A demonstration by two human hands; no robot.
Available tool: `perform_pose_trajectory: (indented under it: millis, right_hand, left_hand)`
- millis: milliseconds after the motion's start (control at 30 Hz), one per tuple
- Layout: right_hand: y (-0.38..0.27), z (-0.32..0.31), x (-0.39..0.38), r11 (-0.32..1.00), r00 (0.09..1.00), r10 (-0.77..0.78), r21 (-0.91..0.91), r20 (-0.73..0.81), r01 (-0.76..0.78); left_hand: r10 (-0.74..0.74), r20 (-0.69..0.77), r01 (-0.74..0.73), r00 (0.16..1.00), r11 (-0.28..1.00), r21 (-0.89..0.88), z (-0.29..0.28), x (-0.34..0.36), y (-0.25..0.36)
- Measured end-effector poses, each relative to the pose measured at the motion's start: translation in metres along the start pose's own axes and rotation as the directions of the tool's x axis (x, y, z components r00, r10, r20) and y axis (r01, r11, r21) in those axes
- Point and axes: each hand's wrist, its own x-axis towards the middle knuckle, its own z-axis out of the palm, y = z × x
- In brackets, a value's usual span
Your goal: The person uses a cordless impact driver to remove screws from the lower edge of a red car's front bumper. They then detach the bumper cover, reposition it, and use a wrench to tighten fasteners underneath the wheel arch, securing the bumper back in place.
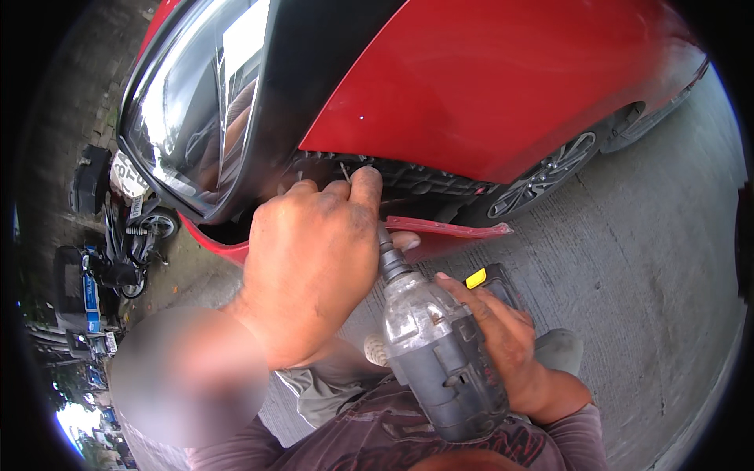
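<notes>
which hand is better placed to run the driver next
Right, most likely: the right hand grips the driver from its right side, while the left hand is up by its nose, close to the red car.

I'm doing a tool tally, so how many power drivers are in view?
1: the grey-and-black power driver in the right hand, its nose beside the left hand. Others could be hidden.

Left grip [314,255] forward, right grip [506,334] curled
</notes>
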Motion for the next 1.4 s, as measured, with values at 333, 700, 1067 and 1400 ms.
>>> perform_pose_trajectory:
  millis: [333, 700, 1067, 1400]
  right_hand:
    - [0.017, 0.004, -0.006, 0.999, 0.999, -0.014, 0.029, -0.035, 0.015]
    - [0.020, 0.004, -0.004, 0.998, 1.000, -0.009, 0.055, -0.010, 0.009]
    - [0.017, 0.001, 0.000, 0.999, 1.000, -0.015, 0.030, -0.006, 0.015]
    - [0.017, 0.003, -0.003, 1.000, 1.000, -0.025, 0.018, -0.010, 0.025]
  left_hand:
    - [0.097, 0.317, -0.073, 0.943, 0.994, -0.086, -0.029, 0.026, -0.006]
    - [-0.016, 0.004, 0.015, 1.000, 1.000, 0.014, 0.004, 0.009, 0.002]
    - [-0.019, -0.029, 0.020, 0.999, 1.000, 0.017, 0.010, 0.008, 0.002]
    - [-0.060, -0.056, 0.060, 0.997, 0.998, -0.002, 0.008, 0.003, 0.006]
